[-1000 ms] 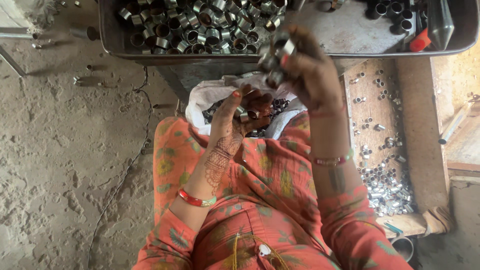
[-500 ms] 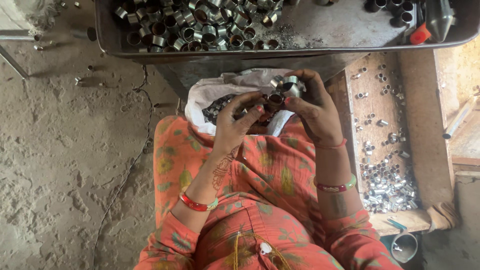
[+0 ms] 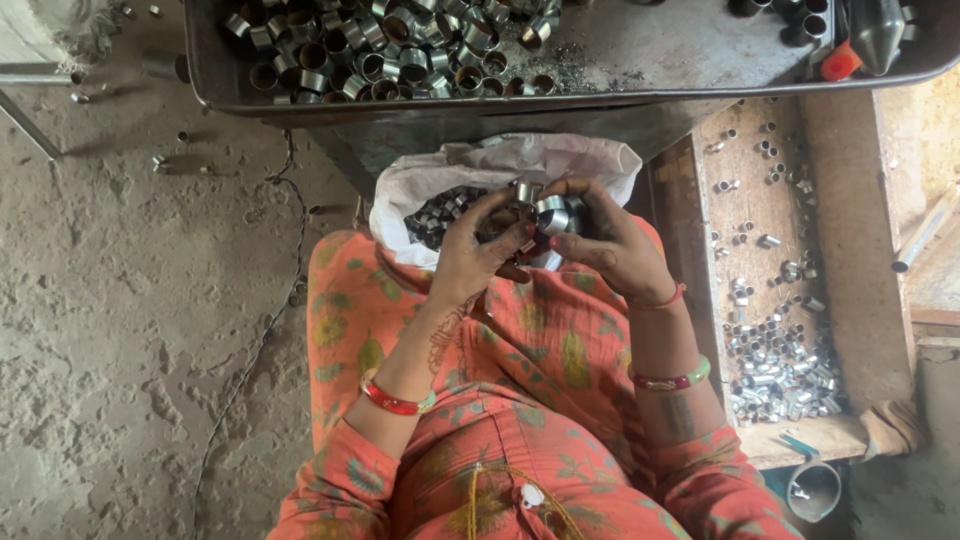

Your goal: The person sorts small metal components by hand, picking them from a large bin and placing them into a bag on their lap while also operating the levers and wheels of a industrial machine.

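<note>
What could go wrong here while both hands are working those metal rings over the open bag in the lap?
1. The right hand and left hand pinch several metal rings at once; one may slip, though most likely back into the white bag.
2. The bag rests open in the lap, so it might tip and spill onto the dirt floor.
3. Cut ring edges could nick bare fingers.
</note>
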